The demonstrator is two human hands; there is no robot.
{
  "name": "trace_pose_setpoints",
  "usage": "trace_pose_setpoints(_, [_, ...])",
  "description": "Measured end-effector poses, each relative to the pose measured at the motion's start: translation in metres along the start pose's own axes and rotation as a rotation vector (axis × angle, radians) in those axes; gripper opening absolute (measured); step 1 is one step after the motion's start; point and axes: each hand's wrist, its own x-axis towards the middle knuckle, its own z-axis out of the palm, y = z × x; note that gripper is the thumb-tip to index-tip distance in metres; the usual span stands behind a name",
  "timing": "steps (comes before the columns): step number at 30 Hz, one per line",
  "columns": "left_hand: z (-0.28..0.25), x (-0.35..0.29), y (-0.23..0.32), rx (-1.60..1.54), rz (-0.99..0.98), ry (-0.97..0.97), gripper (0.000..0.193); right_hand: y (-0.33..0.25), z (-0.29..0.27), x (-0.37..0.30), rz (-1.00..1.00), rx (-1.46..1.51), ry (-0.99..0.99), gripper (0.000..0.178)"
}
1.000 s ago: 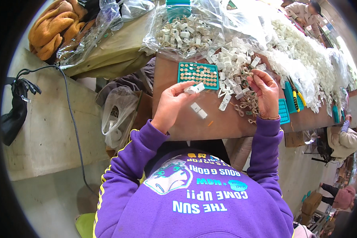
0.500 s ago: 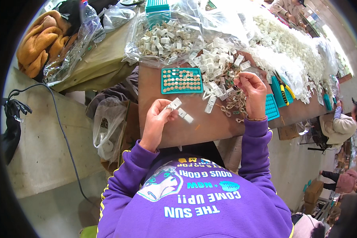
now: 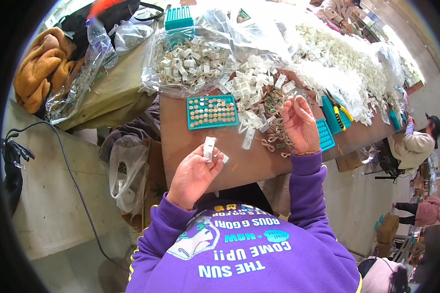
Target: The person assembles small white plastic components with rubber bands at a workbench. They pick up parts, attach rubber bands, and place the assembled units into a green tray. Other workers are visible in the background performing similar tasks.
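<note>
My left hand (image 3: 196,173) holds a small white plastic case (image 3: 209,148) upright between thumb and fingers, above the front of the brown table. A second white piece (image 3: 223,157) shows beside its fingertips; whether it is joined to the case I cannot tell. Over the right side of the pile is my right hand (image 3: 302,126), raised, with its fingertips drawn together; anything between them is too small to make out. Beyond the left hand lies a teal tray (image 3: 189,117) with rows of round, coin-like metal discs. A heap of white plastic cases (image 3: 252,80) spreads between and behind the hands.
Looped cords (image 3: 277,133) lie by the right wrist. Yellow-handled pliers (image 3: 345,116) rest on a teal tray at right, near another teal tray (image 3: 326,135). A clear bag (image 3: 151,73) of white parts and a teal stack (image 3: 179,18) stand behind. Co-workers (image 3: 412,149) are at right.
My left hand has turned, and its white case now points upward. The right hand has shifted slightly, its fingers arranged differently. The whole view has moved a little.
</note>
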Motion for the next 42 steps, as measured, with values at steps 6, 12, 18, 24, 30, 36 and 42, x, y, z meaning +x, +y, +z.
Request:
trace_pose_setpoints(6, [0.002,0.000,-0.007,0.229,0.061,-0.046,0.023,0.014,0.023,0.000,0.162,0.120,-0.192,0.012])
trace_pose_setpoints(12, [0.007,-0.002,-0.010,0.498,0.220,0.030,0.015,0.073,0.038,-0.037,0.496,0.286,-0.026,0.013])
trace_pose_setpoints(18, [0.001,0.001,-0.011,0.661,0.581,0.044,0.035,0.105,0.048,-0.070,0.687,0.497,0.114,0.018])
trace_pose_setpoints(24, [-0.005,-0.001,-0.010,0.655,0.682,-0.128,0.029,0.112,0.054,-0.078,0.740,0.473,0.181,0.019])
trace_pose_setpoints(30, [-0.008,-0.005,0.001,1.124,0.814,-0.216,0.021,0.115,0.049,-0.086,0.755,0.530,0.201,0.022])
trace_pose_setpoints(36, [-0.007,-0.007,-0.010,0.468,0.616,-0.050,0.016,0.113,0.046,-0.092,0.698,0.343,0.054,0.021])
trace_pose_setpoints(42, [-0.002,-0.006,-0.015,0.268,0.497,-0.105,0.022,0.105,0.033,-0.094,0.499,-0.103,-0.187,0.016])
